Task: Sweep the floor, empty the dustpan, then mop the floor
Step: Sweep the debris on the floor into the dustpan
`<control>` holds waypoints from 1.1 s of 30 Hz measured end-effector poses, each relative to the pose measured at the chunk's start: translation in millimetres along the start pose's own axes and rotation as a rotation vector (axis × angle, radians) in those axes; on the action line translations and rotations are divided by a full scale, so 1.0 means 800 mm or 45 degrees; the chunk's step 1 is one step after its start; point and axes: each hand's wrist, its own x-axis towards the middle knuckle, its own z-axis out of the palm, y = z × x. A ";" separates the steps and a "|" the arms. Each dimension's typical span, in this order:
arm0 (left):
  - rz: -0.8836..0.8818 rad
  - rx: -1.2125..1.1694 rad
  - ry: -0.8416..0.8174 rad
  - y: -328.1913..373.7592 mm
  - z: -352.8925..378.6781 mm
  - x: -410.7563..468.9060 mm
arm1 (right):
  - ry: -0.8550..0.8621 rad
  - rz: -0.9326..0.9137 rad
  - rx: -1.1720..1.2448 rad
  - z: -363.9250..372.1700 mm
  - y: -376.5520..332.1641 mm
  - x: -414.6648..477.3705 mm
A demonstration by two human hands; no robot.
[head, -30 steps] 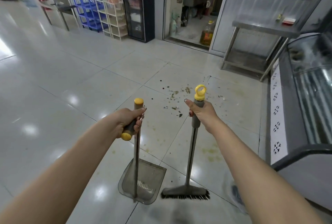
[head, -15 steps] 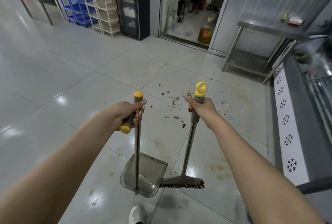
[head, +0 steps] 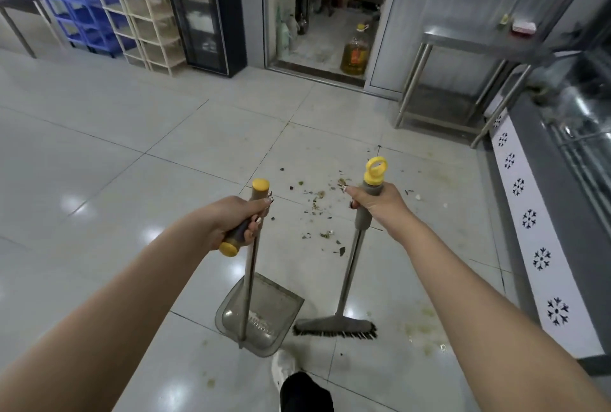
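My left hand (head: 233,219) grips the grey, yellow-capped cross handle of a long-handled dustpan (head: 261,315). Its translucent grey pan hangs just above the tiles near my foot. My right hand (head: 377,205) grips the grey sleeve of a broom (head: 335,325) just under its yellow ring top. The dark-bristled broom head sits low beside the pan's right edge. A scatter of small green and dark debris (head: 317,209) lies on the white tiled floor ahead, between the two handles.
A grey chest freezer (head: 542,246) with snowflake marks lines the right side. A steel table (head: 463,47) stands at the back right. An open doorway holds a yellow oil jug (head: 355,54). A black fridge (head: 205,8) and shelving racks (head: 145,24) stand at the back left. Yellowish stains (head: 423,325) mark the tiles.
I have walked forward, so the debris, doorway and steel table are nearer. Both hands keep their holds on the dustpan and the broom. My shoe has come into view.
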 end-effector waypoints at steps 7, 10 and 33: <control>-0.057 0.058 0.044 0.083 -0.052 0.113 | 0.030 0.025 0.030 0.038 -0.022 0.144; -0.090 0.080 0.075 0.120 -0.075 0.160 | 0.054 0.051 0.050 0.051 -0.034 0.202; -0.290 0.441 -0.305 0.295 -0.217 0.443 | 0.548 0.398 0.005 0.172 -0.032 0.423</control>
